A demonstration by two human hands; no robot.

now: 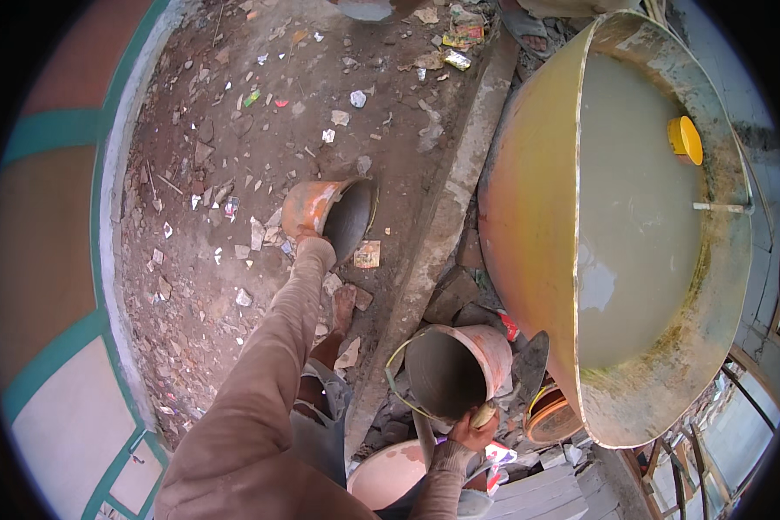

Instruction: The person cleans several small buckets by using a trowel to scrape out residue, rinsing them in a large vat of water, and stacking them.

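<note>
Out over the dirt on the left, my left hand is closed on an orange, cement-smeared bucket. That bucket is tipped so its mouth faces right, and its grey inside shows. Low in the view, my right hand grips the pale handle of a trowel, whose grey blade points up and to the right. Beside it, a second bucket, pinkish and grey-lined, has its mouth toward me and its wire handle hanging to the left. My right fingers are partly hidden by the trowel handle.
A large yellow tub of cloudy water fills the right side, with a yellow cup inside. A concrete curb runs between it and the littered dirt. Near my legs are a pink basin and an orange bucket. Green-framed panels stand left.
</note>
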